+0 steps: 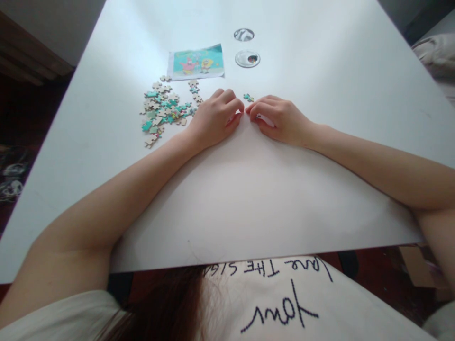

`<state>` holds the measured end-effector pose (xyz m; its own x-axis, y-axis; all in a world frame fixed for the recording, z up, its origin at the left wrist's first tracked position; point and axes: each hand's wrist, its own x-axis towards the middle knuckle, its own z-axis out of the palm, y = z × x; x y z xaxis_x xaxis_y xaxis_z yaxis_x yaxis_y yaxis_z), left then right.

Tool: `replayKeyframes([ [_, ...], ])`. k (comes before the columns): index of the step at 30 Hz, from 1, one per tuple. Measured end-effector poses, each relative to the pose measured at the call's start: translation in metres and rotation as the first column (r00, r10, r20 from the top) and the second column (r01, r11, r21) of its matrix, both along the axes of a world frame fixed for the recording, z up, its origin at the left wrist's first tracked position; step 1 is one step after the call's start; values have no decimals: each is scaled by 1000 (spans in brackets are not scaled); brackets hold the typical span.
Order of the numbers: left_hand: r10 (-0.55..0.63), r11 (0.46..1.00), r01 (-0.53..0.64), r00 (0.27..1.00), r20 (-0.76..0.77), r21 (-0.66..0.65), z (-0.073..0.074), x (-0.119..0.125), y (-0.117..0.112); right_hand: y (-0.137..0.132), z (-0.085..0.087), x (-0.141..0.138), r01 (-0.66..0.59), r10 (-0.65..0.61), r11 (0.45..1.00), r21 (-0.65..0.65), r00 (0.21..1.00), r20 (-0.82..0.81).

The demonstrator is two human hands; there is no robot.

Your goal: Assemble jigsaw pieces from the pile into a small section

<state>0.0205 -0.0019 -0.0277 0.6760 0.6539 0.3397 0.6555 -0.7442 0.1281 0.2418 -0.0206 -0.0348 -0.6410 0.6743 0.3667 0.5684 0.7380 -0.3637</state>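
Observation:
Both of my hands rest on the white table (320, 85), fingertips almost meeting at the middle. My left hand (215, 118) has its fingers curled, thumb and forefinger pinched; what they hold is hidden. My right hand (280, 121) is curled the same way, pinched at the tips. A small teal jigsaw piece (248, 97) lies just beyond the fingertips. A heap of loose jigsaw pieces (161, 111), teal and tan, lies just left of my left hand. The reference picture (196, 62) with cartoon figures lies flat behind the heap.
Two round silver lids or tins (247, 58) (243, 34) sit at the back of the table, right of the picture. The table's near edge is at my chest. Dark floor and clutter show on the left.

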Motion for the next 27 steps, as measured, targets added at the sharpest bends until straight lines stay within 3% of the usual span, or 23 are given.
replayKeyframes([
  [27, -8, 1000, 8, 1000, 10, -2, 2, 0, -1, 1, -1, 0, -3, 3, 1000, 28, 1000, -2],
])
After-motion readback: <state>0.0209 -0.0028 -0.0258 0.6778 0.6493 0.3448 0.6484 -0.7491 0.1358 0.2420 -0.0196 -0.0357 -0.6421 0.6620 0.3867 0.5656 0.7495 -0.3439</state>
